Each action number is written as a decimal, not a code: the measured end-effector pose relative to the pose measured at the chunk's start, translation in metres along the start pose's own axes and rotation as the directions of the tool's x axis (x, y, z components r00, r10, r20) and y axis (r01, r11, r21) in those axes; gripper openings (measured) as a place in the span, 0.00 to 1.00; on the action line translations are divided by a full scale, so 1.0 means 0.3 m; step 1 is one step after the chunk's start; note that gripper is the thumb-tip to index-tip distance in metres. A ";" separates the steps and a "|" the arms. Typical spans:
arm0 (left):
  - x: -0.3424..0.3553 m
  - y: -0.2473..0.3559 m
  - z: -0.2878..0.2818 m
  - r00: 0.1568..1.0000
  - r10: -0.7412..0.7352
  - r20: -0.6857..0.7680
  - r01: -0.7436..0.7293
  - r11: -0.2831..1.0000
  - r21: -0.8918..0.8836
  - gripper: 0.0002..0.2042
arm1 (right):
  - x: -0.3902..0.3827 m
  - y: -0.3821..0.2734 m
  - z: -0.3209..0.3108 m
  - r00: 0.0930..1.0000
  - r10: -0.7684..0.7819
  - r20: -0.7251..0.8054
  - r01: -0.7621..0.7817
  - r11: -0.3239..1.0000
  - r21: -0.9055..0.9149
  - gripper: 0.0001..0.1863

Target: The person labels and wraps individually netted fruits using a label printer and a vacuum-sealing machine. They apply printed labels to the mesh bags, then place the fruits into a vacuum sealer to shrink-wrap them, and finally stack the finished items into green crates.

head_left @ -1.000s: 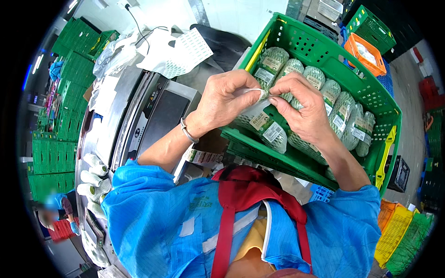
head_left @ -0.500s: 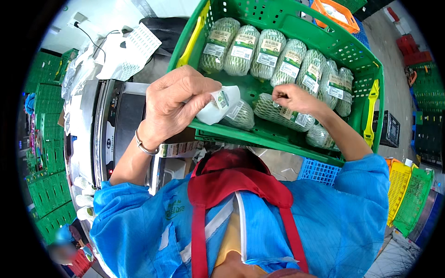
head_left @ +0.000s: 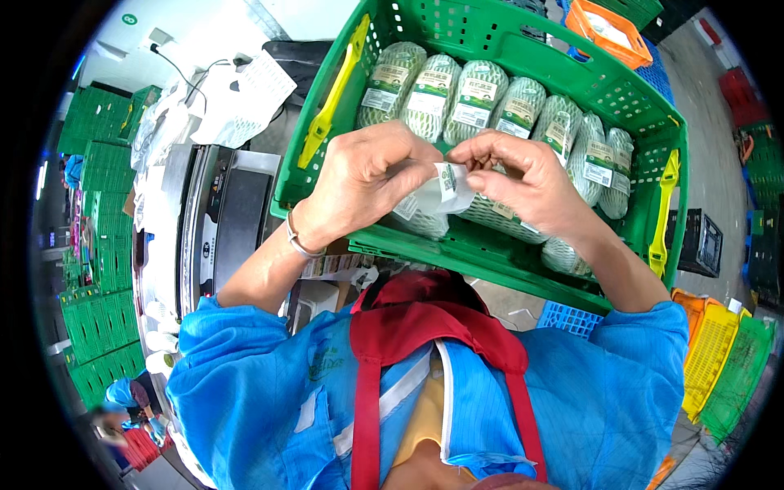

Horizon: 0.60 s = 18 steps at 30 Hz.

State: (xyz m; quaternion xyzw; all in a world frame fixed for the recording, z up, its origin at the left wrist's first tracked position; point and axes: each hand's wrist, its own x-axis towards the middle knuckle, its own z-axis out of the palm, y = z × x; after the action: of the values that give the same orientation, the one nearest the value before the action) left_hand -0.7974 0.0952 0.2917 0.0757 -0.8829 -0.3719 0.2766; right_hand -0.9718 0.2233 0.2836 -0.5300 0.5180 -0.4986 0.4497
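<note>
1. Seven rounded, pale-green, net-wrapped packs [head_left: 474, 91] along the far edge of the green plastic crate [head_left: 506, 265] already bear printed labels; the near-edge packs are partly hidden.
2. The small, white, translucent paper piece [head_left: 451, 186], above the crate's near-left part, is on no pack; it looks bent, with dark print.
3. The left hand [head_left: 371, 175] pinches it; the right hand [head_left: 523, 175] nears its right edge, grip unclear.
</note>
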 end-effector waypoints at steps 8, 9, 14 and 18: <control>0.054 0.028 0.066 0.986 -0.124 0.111 0.129 0.991 -0.044 0.04 | -0.049 -0.005 -0.029 0.880 -0.468 -0.079 0.376 0.789 -0.486 0.07; 0.058 0.035 0.069 0.985 -0.123 0.118 0.127 0.992 -0.026 0.04 | -0.065 -0.021 -0.045 0.903 -0.425 -0.065 0.361 0.831 -0.423 0.06; 0.045 0.047 0.034 0.995 -0.064 0.079 0.059 0.996 0.065 0.04 | -0.235 0.028 -0.294 0.960 0.276 0.053 -0.267 0.955 -0.127 0.08; 0.015 0.050 -0.049 0.995 -0.100 0.023 0.099 0.993 0.068 0.04 | -0.430 0.222 -0.401 0.765 0.633 0.118 -0.543 0.733 -0.408 0.08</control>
State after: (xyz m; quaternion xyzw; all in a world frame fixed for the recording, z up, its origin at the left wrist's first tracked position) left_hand -0.7920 0.0953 0.3125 0.1238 -0.8936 -0.3564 0.2432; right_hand -1.0937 0.3530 0.2213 -0.4665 0.6790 -0.1578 0.5445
